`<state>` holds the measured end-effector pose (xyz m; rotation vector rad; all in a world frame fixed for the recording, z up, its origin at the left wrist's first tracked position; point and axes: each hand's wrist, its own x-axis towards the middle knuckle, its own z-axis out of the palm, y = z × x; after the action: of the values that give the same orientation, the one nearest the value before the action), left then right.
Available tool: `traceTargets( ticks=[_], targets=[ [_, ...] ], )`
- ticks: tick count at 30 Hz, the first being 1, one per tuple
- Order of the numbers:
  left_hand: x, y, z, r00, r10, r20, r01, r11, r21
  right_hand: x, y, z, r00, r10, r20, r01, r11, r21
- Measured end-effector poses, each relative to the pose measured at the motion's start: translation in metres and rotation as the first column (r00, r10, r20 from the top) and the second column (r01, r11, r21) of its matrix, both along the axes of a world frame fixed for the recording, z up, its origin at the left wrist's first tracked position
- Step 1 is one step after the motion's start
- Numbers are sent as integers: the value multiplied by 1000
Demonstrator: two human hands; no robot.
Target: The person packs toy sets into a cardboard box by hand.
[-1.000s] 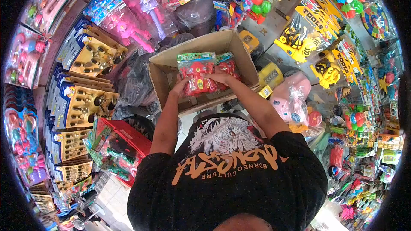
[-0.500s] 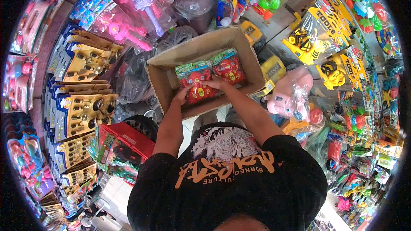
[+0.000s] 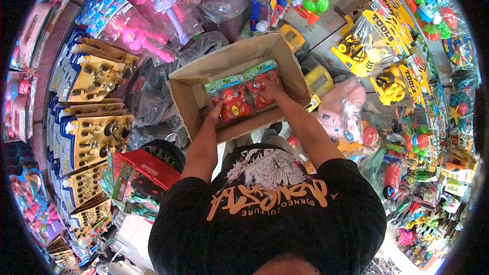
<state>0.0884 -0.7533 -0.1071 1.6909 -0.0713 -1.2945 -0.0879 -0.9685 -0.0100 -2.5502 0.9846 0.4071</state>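
Observation:
An open cardboard box (image 3: pixel 191 104) stands in front of me, its flaps up. Inside, two clear packets of red printed items with green header cards lie side by side: the left red packet (image 3: pixel 235 103) and the right red packet (image 3: pixel 262 78). What the red items are, I cannot make out. My left hand (image 3: pixel 216 109) rests against the left packet's outer side, fingers stretched out and partly hidden beside the box wall. Lying on the right packet, my right hand (image 3: pixel 268 89) has its fingers apart over the plastic.
Kitchen play sets (image 3: pixel 94 140) hang in rows on the left. Yellow tool toys (image 3: pixel 361 53) hang at the right, above a wrapped pink toy (image 3: pixel 344 109). A red boxed toy (image 3: pixel 150 165) is near my left arm. Dark bagged goods (image 3: pixel 150 94) sit beside the box.
My right hand has moved right, off the left packet and onto the right one. My left hand stays at the left packet's side. The view has shifted slightly.

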Motion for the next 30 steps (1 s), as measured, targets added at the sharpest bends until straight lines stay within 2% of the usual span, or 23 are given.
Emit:
traceTargets(
  ticks=[1, 3, 5, 7, 9, 13, 15, 16, 18, 19, 21, 23, 25, 28, 30],
  targets=[
    [2, -1, -5, 1000, -2, -2, 2, 1000, -3, -5, -3, -2, 1000, -2, -2, 2, 1000, -3],
    [5, 2, -14, 990, -14, -141, 6, 998, -63, -14, -5, -9, 978, -205, -34, 207, 940, 272],
    [13, 10, -52, 992, 26, -126, -37, 995, -88, -16, -2, -12, 965, -259, -46, 262, 931, 253],
    [10, 6, -43, 992, 61, -109, -74, 990, -120, -18, -2, -23, 947, -316, -50, 319, 920, 228],
    [2, 2, -46, 992, 123, -1, -123, 992, 32, -14, 1, -28, 937, -348, -43, 349, 919, 182],
    [1, -7, -68, 1000, -3, 21, 2, 996, 87, -13, -4, -25, 951, -307, -30, 301, 901, 312],
    [-6, -12, -73, 991, 130, 2, -130, 989, -69, -16, -7, -30, 961, -275, -2, 263, 917, 300],
    [-7, -13, -72, 992, 129, 0, -129, 989, -72, -18, -10, -35, 961, -276, -3, 265, 918, 297],
    [-6, -13, -69, 981, 120, 154, -117, 993, -33, -20, -13, -45, 978, -210, -12, 204, 933, 298],
    [0, -10, -78, 981, 121, 154, -117, 993, -34, -20, -13, -40, 978, -210, -12, 204, 933, 297],
    [13, -7, -94, 994, -54, 95, 64, 992, -105, -21, -12, -27, 994, -111, -25, 113, 953, 280],
    [10, -9, -50, 994, -85, 74, 93, 990, -110, -21, -11, -17, 988, -152, -32, 154, 931, 332],
    [7, -9, -40, 992, -114, 55, 119, 986, -116, -20, -8, -3, 981, -189, -40, 190, 905, 381],
    [3, -11, -20, 996, -47, 70, 55, 992, -115, -20, -7, 2, 989, -114, -97, 140, 932, 335],
    [-3, -9, 24, 981, -27, -192, 36, 998, 42, -25, -12, -23, 977, -193, -93, 214, 916, 340]
  ],
)
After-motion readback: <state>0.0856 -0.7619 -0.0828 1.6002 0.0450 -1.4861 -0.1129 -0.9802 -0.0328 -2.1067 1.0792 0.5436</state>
